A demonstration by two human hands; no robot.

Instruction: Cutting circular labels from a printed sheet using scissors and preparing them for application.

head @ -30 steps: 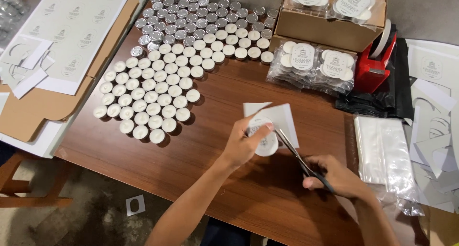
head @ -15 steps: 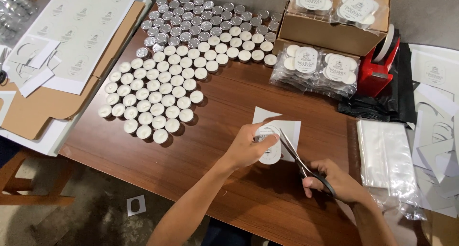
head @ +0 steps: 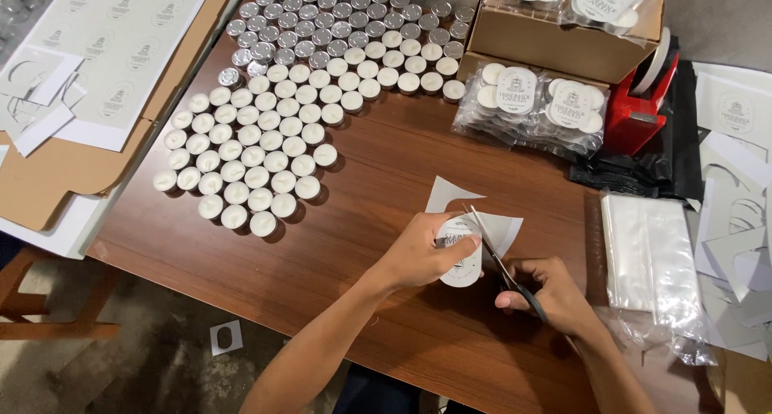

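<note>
My left hand (head: 424, 255) pinches a white paper sheet with a round printed label (head: 461, 257) on it, just above the brown wooden table (head: 386, 173). My right hand (head: 551, 295) grips black-handled scissors (head: 500, 257). Their blades are open against the label's right edge, with an offcut flap of paper (head: 503, 229) hanging beyond them. Another loose corner of the sheet (head: 446, 194) sticks up behind my left hand.
Several tealight candles (head: 249, 160) cover the table's left and back. Bagged candle packs (head: 531, 108) lie by a cardboard box (head: 563, 36). A red tape dispenser (head: 639, 100), clear plastic bags (head: 651, 261), label sheets (head: 121, 52) and paper scraps (head: 740, 221) surround the work spot.
The label and both hands have shifted slightly, and the scissors have worked further round the label's edge. The camera view has tilted a little.
</note>
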